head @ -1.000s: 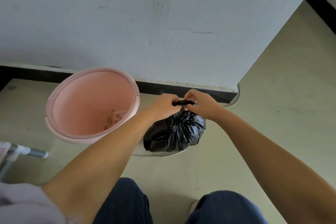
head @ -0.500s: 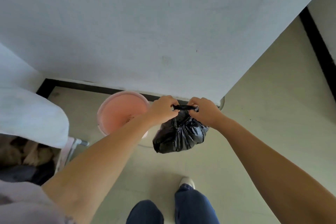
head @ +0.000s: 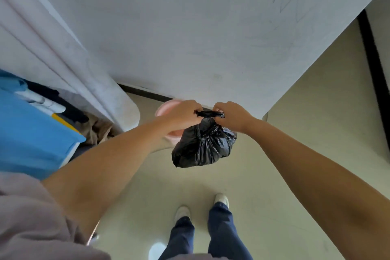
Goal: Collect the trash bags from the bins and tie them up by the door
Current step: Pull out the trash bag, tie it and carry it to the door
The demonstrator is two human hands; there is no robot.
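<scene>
My left hand [head: 184,116] and right hand [head: 230,116] pinch the black trash bag [head: 203,145] by its twisted neck; risk: thin plastic tears or slips, dropping it.

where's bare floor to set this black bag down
Bare floor lies under and to the right of the black bag, between the shoes and the wall. It is crowded on the left: the pink bin sits behind the left hand, with clothes beside it. The right hand also grips the bag's neck.
</scene>
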